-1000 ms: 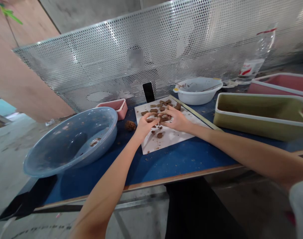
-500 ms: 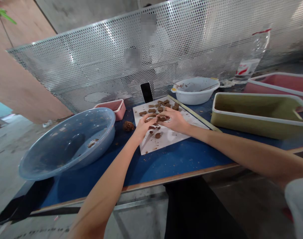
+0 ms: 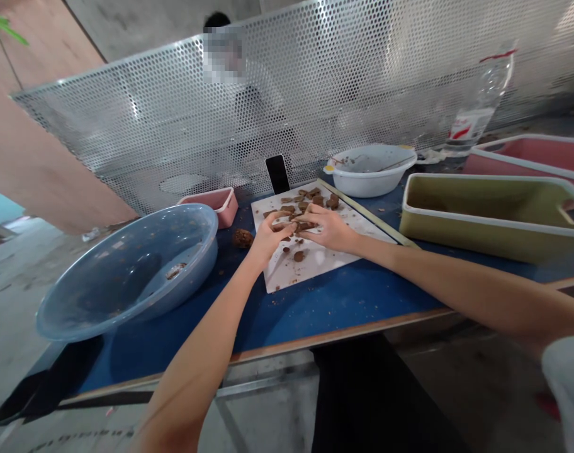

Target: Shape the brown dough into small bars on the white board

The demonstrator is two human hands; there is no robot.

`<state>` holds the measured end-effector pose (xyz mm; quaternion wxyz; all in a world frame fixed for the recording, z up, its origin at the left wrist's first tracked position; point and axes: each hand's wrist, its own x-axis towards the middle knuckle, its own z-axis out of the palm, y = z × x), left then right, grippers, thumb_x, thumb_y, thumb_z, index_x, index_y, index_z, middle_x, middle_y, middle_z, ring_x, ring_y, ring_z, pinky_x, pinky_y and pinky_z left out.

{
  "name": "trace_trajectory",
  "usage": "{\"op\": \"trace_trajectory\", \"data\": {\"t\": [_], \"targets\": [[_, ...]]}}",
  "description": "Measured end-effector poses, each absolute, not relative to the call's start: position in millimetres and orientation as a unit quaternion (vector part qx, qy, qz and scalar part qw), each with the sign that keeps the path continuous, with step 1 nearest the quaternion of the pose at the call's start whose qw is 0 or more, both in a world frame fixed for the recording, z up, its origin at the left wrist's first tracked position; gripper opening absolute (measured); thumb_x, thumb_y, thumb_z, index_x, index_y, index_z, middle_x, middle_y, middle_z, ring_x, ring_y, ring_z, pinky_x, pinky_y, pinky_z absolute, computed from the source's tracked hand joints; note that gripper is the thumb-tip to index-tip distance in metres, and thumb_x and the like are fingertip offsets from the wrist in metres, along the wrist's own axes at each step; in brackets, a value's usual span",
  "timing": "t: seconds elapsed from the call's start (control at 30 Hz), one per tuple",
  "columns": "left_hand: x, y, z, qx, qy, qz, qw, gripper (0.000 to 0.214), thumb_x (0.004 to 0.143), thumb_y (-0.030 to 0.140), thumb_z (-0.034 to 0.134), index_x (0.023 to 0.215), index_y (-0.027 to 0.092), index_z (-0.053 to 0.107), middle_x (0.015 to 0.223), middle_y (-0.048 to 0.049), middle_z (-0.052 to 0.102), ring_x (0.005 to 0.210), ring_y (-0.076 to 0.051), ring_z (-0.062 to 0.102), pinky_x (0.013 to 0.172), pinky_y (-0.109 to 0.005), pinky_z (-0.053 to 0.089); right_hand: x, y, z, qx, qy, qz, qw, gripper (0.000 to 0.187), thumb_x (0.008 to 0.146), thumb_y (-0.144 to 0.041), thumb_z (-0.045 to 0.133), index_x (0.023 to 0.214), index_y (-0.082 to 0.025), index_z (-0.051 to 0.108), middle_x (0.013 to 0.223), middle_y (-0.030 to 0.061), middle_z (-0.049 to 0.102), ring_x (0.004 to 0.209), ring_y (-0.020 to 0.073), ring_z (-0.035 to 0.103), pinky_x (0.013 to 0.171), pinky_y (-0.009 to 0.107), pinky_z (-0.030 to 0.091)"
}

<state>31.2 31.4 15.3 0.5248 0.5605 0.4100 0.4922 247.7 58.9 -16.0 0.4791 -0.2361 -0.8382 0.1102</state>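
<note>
A white cutting board (image 3: 315,259) lies on the blue table (image 3: 325,302) with several small brown clay-like pieces (image 3: 310,200) on it. Both of my hands meet over the board's middle. My left hand (image 3: 267,236) is curled with its fingertips pinched on a brown lump (image 3: 300,225). My right hand (image 3: 328,228) has its fingers bent down onto the same lump from the right. A loose brown piece (image 3: 298,256) lies just below the hands.
A big translucent blue basin (image 3: 126,270) sits at left, a brown ball (image 3: 243,238) and a pink box (image 3: 216,202) beside it. A black phone (image 3: 278,174) leans on the perforated metal screen (image 3: 315,82). A white bowl (image 3: 369,171), an olive tray (image 3: 489,214), a pink tray (image 3: 532,157) and a plastic bottle (image 3: 480,107) stand at right. A person is behind the screen.
Both hands stay on the brown lump, with the fingers shifting slightly. The person behind the screen has risen and moved left. The view has shifted a little.
</note>
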Motion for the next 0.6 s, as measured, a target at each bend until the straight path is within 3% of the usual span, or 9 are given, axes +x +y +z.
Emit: {"op": "trace_trajectory", "data": {"t": [0.33, 0.6], "targets": [[34.6, 32.4, 12.1, 0.556, 0.41, 0.49, 0.532, 0.079, 0.058, 0.046, 0.108, 0.126, 0.021, 0.076, 0.081, 0.0002, 0.073, 0.073, -0.015, 0.065, 0.069, -0.027, 0.051, 244.8, 55.1, -13.8, -0.271, -0.803, 0.092, 0.522, 0.023, 0.098, -0.044, 0.078, 0.111, -0.024, 0.081, 0.101, 0.0061, 0.069, 0.094, 0.023, 0.069, 0.088, 0.04, 0.064], [34.5, 33.6, 10.2, 0.541, 0.412, 0.495, 0.54, 0.08, 0.053, 0.044, 0.109, 0.121, 0.019, 0.075, 0.085, -0.0019, 0.076, 0.076, -0.017, 0.069, 0.074, -0.029, 0.053, 247.4, 59.2, -16.8, -0.262, -0.829, 0.095, 0.485, 0.039, 0.1, -0.047, 0.076, 0.133, -0.027, 0.078, 0.107, 0.0077, 0.067, 0.098, 0.0257, 0.07, 0.094, 0.045, 0.065]]}}
